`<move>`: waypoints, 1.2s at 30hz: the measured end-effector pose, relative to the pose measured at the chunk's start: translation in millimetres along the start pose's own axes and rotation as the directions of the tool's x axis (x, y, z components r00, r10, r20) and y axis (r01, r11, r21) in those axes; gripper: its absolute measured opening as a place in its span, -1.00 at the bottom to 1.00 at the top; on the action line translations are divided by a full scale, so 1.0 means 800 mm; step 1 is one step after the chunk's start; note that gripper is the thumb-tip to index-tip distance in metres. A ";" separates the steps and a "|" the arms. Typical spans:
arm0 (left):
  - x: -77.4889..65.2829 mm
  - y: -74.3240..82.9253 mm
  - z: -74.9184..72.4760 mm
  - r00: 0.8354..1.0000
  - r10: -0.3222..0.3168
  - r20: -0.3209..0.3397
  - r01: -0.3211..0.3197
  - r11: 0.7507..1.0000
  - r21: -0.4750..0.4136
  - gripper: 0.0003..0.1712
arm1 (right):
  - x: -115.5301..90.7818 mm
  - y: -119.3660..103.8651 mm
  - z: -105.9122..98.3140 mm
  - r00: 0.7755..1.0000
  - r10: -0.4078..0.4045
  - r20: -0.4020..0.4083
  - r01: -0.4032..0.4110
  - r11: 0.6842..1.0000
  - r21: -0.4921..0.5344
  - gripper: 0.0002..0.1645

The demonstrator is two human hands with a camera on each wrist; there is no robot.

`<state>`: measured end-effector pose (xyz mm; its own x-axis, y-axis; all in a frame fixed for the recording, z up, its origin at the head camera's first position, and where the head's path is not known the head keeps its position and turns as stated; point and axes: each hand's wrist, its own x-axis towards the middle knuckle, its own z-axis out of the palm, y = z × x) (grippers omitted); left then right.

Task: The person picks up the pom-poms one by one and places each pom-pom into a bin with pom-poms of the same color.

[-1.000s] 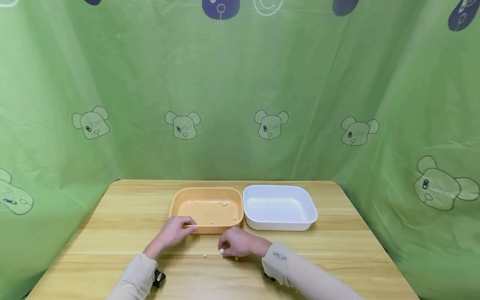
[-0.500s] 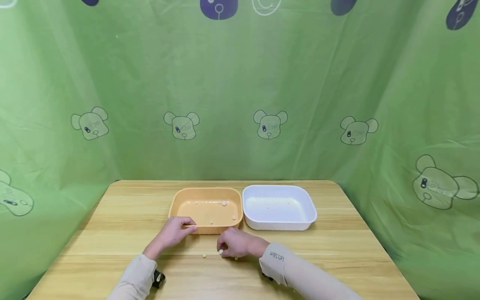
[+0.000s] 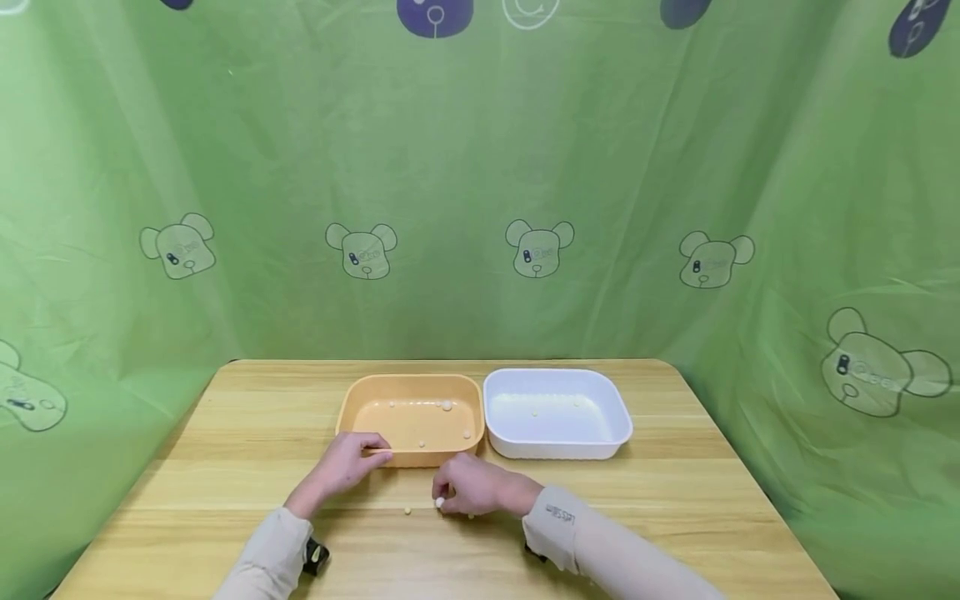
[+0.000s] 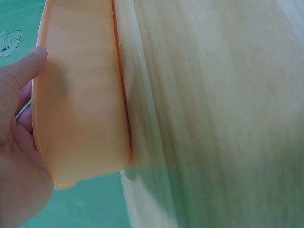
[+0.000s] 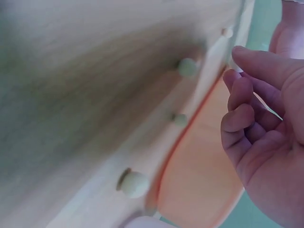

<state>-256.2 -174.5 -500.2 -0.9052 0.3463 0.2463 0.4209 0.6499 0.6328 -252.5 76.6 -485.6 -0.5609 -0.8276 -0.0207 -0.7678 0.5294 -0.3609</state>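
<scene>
My left hand (image 3: 347, 462) grips the near rim of an orange plastic tray (image 3: 431, 459); in the left wrist view the thumb lies on the rim with fingers behind the wall. Beside the tray's near wall, my right hand (image 3: 476, 486) hovers over the table, fingers loosely curled. A white ball (image 3: 440, 503) shows at its fingertips in the head view. In the right wrist view that ball (image 5: 187, 66) lies on the table, apart from thumb and fingers, which pinch nothing visible. A small yellowish ball (image 3: 407, 511) lies to the left; another ball (image 3: 471, 516) is partly hidden below the right hand.
Several small balls, including a larger white one (image 3: 447, 406), lie inside the orange tray. A white tray (image 3: 558, 451) stands against its right side, with small pale balls (image 3: 535, 413) inside. Wooden table (image 3: 690, 500); green curtain (image 3: 450, 317) behind and at the sides.
The whole head view has drifted slightly left. Both hands, the trays and the balls keep nearly the same places relative to one another.
</scene>
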 end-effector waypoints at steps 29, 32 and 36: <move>0.000 0.000 0.000 1.000 -0.014 0.010 0.014 1.000 0.016 -0.94 | -0.034 -0.004 -0.052 0.992 0.019 -0.127 0.001 0.987 0.159 -0.96; 0.000 0.000 0.000 1.000 -0.017 0.012 0.017 1.000 0.014 -0.94 | -0.035 -0.002 -0.057 0.990 0.040 -0.133 -0.011 0.976 0.216 -0.94; 0.001 0.001 0.000 1.000 -0.016 0.014 0.016 1.000 0.011 -0.94 | -0.035 0.002 -0.064 0.987 0.049 -0.150 -0.009 0.966 0.257 -0.96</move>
<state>-256.3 -173.9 -499.7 -0.9111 0.3449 0.2257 0.4067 0.6628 0.6287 -254.0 110.2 -437.7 -0.6380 -0.7633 0.1020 -0.6574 0.4708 -0.5884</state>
